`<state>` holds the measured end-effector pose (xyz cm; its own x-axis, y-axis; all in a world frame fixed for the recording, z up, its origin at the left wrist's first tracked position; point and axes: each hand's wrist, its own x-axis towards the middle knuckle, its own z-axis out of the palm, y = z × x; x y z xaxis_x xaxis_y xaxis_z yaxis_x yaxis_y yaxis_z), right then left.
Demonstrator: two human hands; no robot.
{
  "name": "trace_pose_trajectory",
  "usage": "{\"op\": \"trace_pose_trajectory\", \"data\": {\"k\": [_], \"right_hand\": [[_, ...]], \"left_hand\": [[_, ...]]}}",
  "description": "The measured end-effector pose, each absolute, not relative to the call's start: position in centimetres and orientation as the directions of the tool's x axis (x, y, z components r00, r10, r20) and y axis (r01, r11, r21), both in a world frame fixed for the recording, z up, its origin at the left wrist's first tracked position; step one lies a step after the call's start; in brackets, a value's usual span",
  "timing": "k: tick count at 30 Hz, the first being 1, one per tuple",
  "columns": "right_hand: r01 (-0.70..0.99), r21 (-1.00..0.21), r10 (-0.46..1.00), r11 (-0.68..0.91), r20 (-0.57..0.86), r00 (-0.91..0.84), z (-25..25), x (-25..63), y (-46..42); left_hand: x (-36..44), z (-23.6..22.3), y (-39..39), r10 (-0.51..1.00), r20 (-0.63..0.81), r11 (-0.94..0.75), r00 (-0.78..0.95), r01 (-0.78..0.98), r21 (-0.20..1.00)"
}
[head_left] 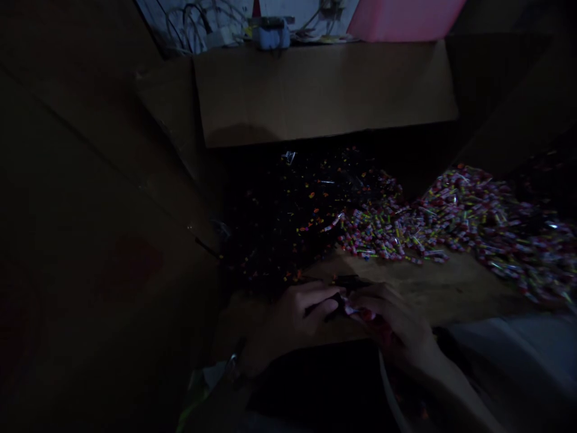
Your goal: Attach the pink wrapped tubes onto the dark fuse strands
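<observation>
My left hand [306, 310] is at the lower middle, thumb and index finger closed in a pinch near the other hand's fingertips. What lies between them is too dark to make out. My right hand [401, 319] is curled around a few small red and whitish pieces [360, 313], which look like the ones in the pile. Just beyond the hands, a heap of small shiny tube-like pieces [387, 231] in red, yellow and white lies on a brown board [406, 276]. A dark object [315, 379] is below my hands, near my lap.
A large cardboard box [329, 96] stands open ahead, with its flap folded toward me. Scattered small orange and yellow bits [313, 210] lie in its dark inside. Behind are cables [189, 24], a small bluish object [273, 36] and a pink container [406, 18].
</observation>
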<state>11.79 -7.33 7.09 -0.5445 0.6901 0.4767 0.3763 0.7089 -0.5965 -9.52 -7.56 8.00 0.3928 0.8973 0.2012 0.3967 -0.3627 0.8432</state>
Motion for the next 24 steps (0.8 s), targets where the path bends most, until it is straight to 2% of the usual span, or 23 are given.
{"op": "trace_pose_trajectory", "data": {"k": [5,9,14,19,21,24], "right_hand": [[0.382,-0.642,0.736,0.665,0.478,-0.480,6.6,11.8,-7.4],[0.392,-0.639,0.739,0.662,0.468,-0.484,4.7,11.7,-7.4],[0.514,-0.668,0.836,0.539,0.350,-0.422,0.6,12.8,-6.3],[0.677,-0.590,0.898,0.440,0.266,-0.351,-1.9,16.0,-5.3],[0.707,-0.578,0.913,0.407,0.272,-0.303,-2.2,16.8,-5.1],[0.736,-0.593,0.941,0.325,0.279,-0.192,-1.8,16.6,-5.1]], "left_hand": [[-9.3,7.4,-7.7,0.879,0.208,-0.392,0.429,0.401,0.828],[-8.7,6.8,-8.2,0.859,0.132,-0.404,0.495,0.497,0.768],[-9.4,5.3,-8.2,0.865,-0.005,-0.421,0.502,0.731,0.536],[-13.3,2.7,-6.5,0.974,0.062,-0.227,0.219,0.957,0.180],[-14.9,1.7,-6.0,0.975,0.053,-0.222,0.218,0.969,0.104],[-16.5,1.0,-5.6,0.967,0.048,-0.254,0.251,0.965,0.064]]}}
